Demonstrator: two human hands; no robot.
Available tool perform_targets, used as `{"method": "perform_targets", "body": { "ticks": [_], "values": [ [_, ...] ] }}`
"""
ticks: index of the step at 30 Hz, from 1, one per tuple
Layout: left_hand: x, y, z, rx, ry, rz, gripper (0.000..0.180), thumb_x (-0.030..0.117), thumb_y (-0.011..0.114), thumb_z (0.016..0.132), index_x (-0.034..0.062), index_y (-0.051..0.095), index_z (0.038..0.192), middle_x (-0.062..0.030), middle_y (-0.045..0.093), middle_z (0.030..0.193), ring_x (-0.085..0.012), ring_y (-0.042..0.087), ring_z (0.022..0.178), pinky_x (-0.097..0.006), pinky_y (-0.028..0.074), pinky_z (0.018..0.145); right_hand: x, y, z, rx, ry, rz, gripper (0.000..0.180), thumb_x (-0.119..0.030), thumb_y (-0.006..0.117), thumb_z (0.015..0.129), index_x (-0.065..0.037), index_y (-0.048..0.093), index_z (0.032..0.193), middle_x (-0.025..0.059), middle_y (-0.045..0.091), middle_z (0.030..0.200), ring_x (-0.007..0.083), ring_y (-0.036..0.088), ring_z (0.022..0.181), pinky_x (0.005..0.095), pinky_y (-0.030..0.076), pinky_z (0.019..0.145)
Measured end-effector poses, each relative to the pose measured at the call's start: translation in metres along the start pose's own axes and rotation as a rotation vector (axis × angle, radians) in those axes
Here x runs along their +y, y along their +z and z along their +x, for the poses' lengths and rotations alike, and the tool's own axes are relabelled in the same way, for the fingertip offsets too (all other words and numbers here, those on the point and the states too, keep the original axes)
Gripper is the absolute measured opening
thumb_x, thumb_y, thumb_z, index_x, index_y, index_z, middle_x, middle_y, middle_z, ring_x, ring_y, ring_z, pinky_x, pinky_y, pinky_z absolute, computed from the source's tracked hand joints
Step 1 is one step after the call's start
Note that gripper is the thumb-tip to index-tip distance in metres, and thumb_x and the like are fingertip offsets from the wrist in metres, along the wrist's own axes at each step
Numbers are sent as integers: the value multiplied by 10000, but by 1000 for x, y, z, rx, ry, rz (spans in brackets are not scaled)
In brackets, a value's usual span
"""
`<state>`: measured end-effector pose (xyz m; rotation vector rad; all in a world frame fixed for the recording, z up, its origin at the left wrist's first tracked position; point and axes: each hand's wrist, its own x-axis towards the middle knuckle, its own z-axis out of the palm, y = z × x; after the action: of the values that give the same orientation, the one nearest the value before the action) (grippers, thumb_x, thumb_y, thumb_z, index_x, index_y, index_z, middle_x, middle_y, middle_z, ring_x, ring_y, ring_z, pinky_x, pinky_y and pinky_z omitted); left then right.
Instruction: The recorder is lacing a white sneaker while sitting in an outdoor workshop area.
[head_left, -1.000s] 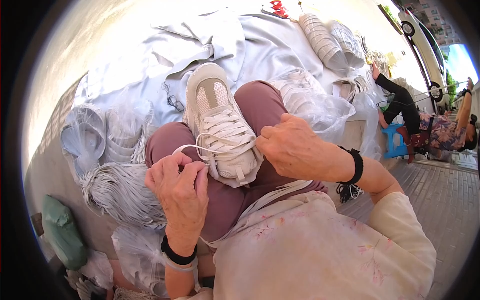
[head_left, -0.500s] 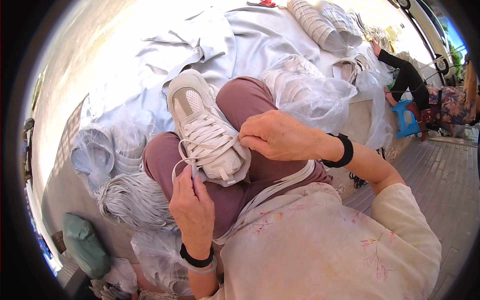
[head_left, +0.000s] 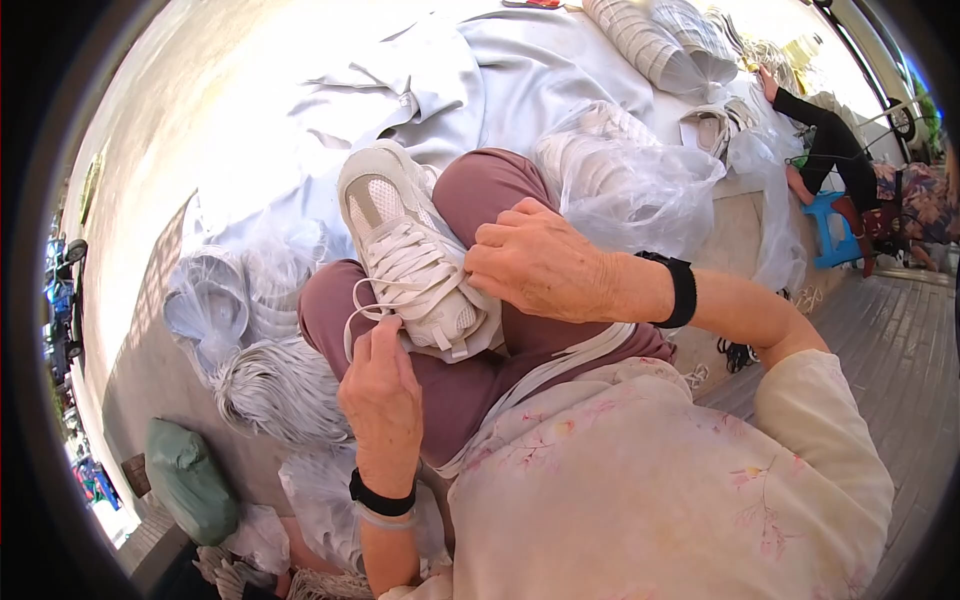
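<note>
A beige-white sneaker [head_left: 410, 255] rests on my lap between my knees, its toe pointing away and its heel towards me. Pale shoelaces [head_left: 408, 262] criss-cross its tongue, with a loose loop hanging over the left side. Beside the heel, my left hand [head_left: 383, 395] pinches the shoelace between thumb and finger. My right hand [head_left: 545, 262] is closed against the sneaker's right side, where a strand of lace runs to its fingertips; the fingers partly hide what they grip. More long laces [head_left: 560, 358] lie across my lap.
A thick bundle of pale laces [head_left: 280, 390] lies left of my knee, near bagged shoes [head_left: 210, 300]. To the right are another plastic bag of shoes [head_left: 635, 185] and a person's black-clad leg [head_left: 830, 140] by a blue stool [head_left: 832, 228]. A green sack [head_left: 188, 480] sits lower left.
My right hand has shifted slightly left and down along the sneaker's side, its fingers more curled. The left hand has risen a little at the lace loop. The whole view has shifted slightly.
</note>
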<state>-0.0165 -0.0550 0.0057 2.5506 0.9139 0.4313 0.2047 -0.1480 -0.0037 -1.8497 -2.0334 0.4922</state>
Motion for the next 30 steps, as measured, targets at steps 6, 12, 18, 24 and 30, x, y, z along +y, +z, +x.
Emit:
{"method": "perform_targets", "body": {
  "ticks": [6,12,18,24,30],
  "values": [
    [2,2,11,77,149,98,153,-30,604,874,55,600,1001,-111,553,983,-290,609,758,-367,493,623,-14,6,-22,413,50,-151,297,-215,774,705,-92,633,935,40,540,939,227,519,940,374,405,870],
    [29,-8,6,160,220,-166,110,-43,614,875,7,573,964,-94,547,976,-185,599,738,-324,486,603,-37,12,-21,351,138,-174,512,-261,810,646,-58,591,1062,69,528,1001,249,509,967,393,394,882],
    [37,18,4,-221,-158,-486,175,14,632,874,12,562,1033,-168,617,861,-329,627,723,-397,500,646,-36,12,-19,485,162,-172,544,-250,802,640,-54,579,1095,70,522,1023,253,507,981,401,392,883],
    [38,30,19,-110,-70,-362,231,42,638,866,3,587,1087,-167,622,821,-312,625,689,-391,492,624,-29,21,-23,524,114,-184,275,-139,716,737,-81,606,982,53,542,970,241,528,937,379,405,859],
    [40,35,22,-78,-87,-315,179,42,653,848,10,617,1020,-137,613,754,-271,610,645,-371,483,602,-17,23,-16,500,132,23,93,-88,647,787,-82,629,878,54,542,835,248,540,832,373,407,777]
  ]
}}
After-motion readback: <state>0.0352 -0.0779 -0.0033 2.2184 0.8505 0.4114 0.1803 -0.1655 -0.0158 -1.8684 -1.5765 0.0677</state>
